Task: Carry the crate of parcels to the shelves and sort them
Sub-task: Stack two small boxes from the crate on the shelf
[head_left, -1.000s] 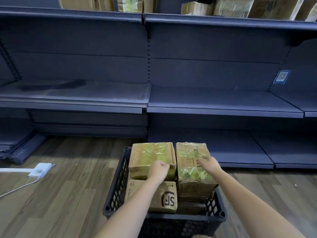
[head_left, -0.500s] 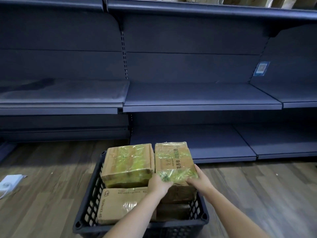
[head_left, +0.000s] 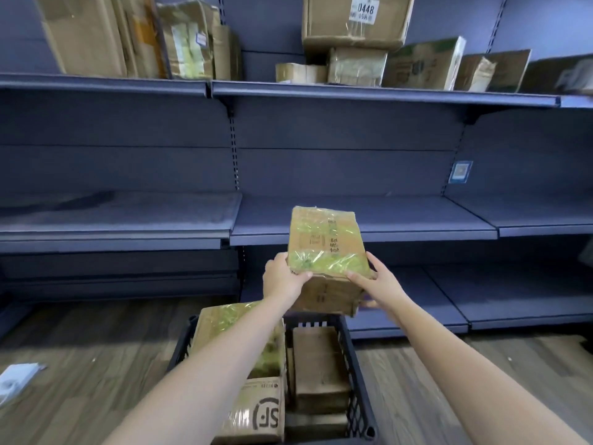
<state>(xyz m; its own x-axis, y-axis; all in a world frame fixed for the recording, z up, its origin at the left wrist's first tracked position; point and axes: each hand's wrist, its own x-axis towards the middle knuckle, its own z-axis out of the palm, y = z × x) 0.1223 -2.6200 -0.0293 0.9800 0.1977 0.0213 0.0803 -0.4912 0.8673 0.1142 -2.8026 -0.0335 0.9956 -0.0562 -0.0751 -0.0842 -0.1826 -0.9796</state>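
dark blue metal shelving fills the far side of the scene, standing on a wood-grain floor. both arms reach forward and slightly up from the near edge, forearms nearly straight. the left hand grips the near-left corner of a taped cardboard parcel, thumb curled over the top edge and fingers wrapped under the side. the right hand holds the near-right corner, thumb on top and fingers curled beneath the bottom. the parcel, bound in glossy yellow-green tape, is held in the air above the far end of a black plastic crate, tilted with its far end raised, and its far top edge overlaps the front lip of the middle shelf in this view; whether it touches cannot be told. the crate sits on the floor at the near centre, and inside it lie another taped parcel on the left, partly hidden by the left forearm, an sf-marked box nearer, and plain brown parcels on the right. the middle shelf board is bare to the left and right of the held parcel, and so is the bottom shelf. the top shelf carries cardboard boxes, one labelled 0448. a white object lies on the floor at the near left.
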